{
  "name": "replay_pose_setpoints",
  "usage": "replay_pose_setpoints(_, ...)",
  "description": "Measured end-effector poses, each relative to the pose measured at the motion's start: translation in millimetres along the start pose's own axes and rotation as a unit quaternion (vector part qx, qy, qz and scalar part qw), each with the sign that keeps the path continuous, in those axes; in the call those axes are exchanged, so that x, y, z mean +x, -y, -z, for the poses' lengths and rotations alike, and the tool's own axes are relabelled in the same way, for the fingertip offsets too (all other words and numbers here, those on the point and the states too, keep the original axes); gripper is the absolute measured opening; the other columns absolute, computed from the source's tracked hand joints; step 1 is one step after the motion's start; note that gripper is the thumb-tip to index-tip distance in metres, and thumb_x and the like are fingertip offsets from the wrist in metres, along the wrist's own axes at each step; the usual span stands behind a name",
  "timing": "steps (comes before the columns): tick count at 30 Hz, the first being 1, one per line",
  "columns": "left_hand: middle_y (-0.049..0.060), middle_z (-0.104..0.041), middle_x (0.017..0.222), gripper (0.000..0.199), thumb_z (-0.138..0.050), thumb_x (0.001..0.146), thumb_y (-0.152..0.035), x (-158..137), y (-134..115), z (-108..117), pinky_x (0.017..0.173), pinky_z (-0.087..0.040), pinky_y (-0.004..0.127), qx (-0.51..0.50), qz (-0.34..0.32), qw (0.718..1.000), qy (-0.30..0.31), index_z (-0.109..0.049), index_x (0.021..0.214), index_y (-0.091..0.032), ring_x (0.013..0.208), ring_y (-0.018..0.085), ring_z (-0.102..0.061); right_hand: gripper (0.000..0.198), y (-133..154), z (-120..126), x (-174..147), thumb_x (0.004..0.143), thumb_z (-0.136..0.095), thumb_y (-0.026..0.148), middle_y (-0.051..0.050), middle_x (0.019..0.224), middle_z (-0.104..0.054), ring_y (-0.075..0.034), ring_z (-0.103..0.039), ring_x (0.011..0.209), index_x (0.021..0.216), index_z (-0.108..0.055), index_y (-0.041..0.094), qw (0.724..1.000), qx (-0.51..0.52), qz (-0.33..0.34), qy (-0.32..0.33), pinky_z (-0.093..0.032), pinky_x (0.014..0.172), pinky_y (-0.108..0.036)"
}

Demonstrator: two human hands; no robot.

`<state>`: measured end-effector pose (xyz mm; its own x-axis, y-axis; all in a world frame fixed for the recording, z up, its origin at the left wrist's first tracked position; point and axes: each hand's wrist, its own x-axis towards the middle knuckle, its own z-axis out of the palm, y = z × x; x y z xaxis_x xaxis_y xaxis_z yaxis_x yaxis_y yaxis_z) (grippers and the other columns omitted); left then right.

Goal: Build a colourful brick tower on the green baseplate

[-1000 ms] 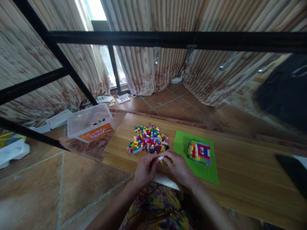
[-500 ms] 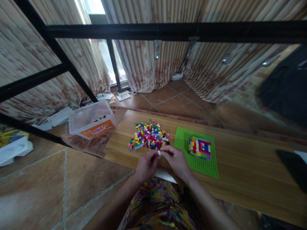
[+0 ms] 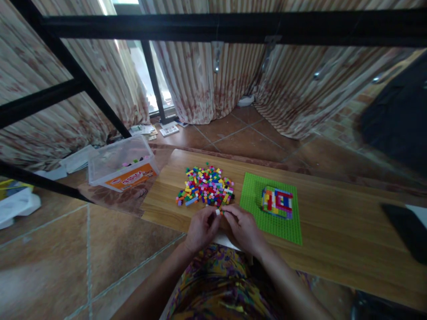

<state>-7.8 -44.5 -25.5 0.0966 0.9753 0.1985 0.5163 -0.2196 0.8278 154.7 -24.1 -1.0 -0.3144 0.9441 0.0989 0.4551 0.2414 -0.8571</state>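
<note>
My left hand (image 3: 202,229) pinches a small white toy brick (image 3: 218,212) at the near edge of the brick pile. Close against it, my right hand (image 3: 243,226) has its thumb and forefinger closed on small bricks, with orange and green showing; the fingers partly hide them. Just beyond both hands lies a heap of loose coloured bricks (image 3: 208,186) on the wooden table. To the right of my right hand, a green baseplate (image 3: 248,209) bears a low multicoloured brick structure (image 3: 277,202) with red, blue, yellow and white on top.
A clear plastic box (image 3: 116,155) with an orange label and a few bricks inside stands left of the wooden table (image 3: 336,222). A dark flat object (image 3: 403,231) lies at the table's right end. Black metal bars (image 3: 213,27) cross in front of the curtains.
The view has tilted and shifted slightly. My fingers have parted a little, showing more of the white brick and the orange and green bricks between them.
</note>
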Motion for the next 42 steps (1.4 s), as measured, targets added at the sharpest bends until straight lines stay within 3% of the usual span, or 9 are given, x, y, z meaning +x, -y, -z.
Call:
replay_pose_setpoints(4,0.0,-0.056,0.069,0.018,-0.051,0.091,-0.03,-1,1,-2,0.062,-0.041,0.024,0.023,0.004,1.0,-0.008,-0.061,0.083,-0.017,0.065,0.013,-0.052,0.026,0,-7,-1,0.096,-0.043,0.022,-0.005,0.096,-0.069,-0.018,-0.065,0.09,0.098,-0.069,0.023,0.999,-0.047,0.015,-0.008,-0.05,0.082,-0.03)
replay_pose_setpoints(11,0.0,-0.055,0.067,0.019,-0.05,0.092,-0.03,-1,1,-4,0.062,-0.041,0.024,0.053,0.003,0.998,-0.02,-0.059,0.081,-0.017,0.064,0.013,-0.052,0.026,-7,-24,-1,0.095,-0.043,0.022,-0.008,0.093,-0.07,-0.02,-0.064,0.086,0.095,-0.069,0.02,0.99,-0.111,-0.006,-0.087,-0.049,0.081,-0.032)
replay_pose_setpoints(16,0.004,-0.065,0.082,0.018,-0.047,0.094,-0.028,-1,1,-4,0.07,-0.048,0.027,0.04,-0.009,0.999,-0.016,-0.062,0.097,-0.018,0.074,0.015,-0.06,0.025,-3,-18,11,0.094,-0.046,0.024,-0.007,0.1,-0.071,-0.02,-0.065,0.093,0.103,-0.069,0.022,0.989,-0.091,-0.01,-0.112,-0.05,0.086,-0.034)
replay_pose_setpoints(19,0.006,-0.069,0.092,0.021,-0.046,0.095,-0.026,-1,2,-5,0.078,-0.052,0.03,0.028,-0.018,0.999,-0.029,-0.062,0.106,-0.019,0.083,0.017,-0.064,0.028,1,-14,13,0.094,-0.045,0.023,-0.008,0.105,-0.071,-0.02,-0.065,0.097,0.111,-0.067,0.021,0.991,-0.078,-0.008,-0.109,-0.05,0.089,-0.035)
replay_pose_setpoints(26,0.008,-0.071,0.101,0.022,-0.047,0.095,-0.027,-2,2,-6,0.086,-0.053,0.034,0.022,-0.013,0.999,-0.035,-0.063,0.108,-0.019,0.094,0.019,-0.067,0.03,-1,-19,1,0.097,-0.04,0.024,-0.008,0.104,-0.07,-0.02,-0.064,0.096,0.108,-0.068,0.022,0.991,-0.118,0.038,-0.051,-0.049,0.088,-0.034)
replay_pose_setpoints(36,0.003,-0.067,0.08,0.015,-0.05,0.093,-0.027,-4,1,-6,0.073,-0.05,0.028,0.059,0.003,0.997,-0.045,-0.062,0.091,-0.019,0.077,0.016,-0.064,0.03,-8,-34,-5,0.098,-0.039,0.026,-0.007,0.088,-0.068,-0.02,-0.061,0.082,0.093,-0.069,0.021,0.977,-0.186,0.013,-0.099,-0.047,0.079,-0.032)
replay_pose_setpoints(42,0.004,-0.067,0.082,0.015,-0.048,0.094,-0.027,-4,2,-7,0.072,-0.049,0.027,0.07,-0.014,0.997,-0.035,-0.062,0.092,-0.019,0.077,0.016,-0.063,0.026,-9,-24,8,0.097,-0.042,0.026,-0.007,0.092,-0.07,-0.019,-0.063,0.086,0.099,-0.068,0.021,0.976,-0.173,0.002,-0.134,-0.048,0.082,-0.031)
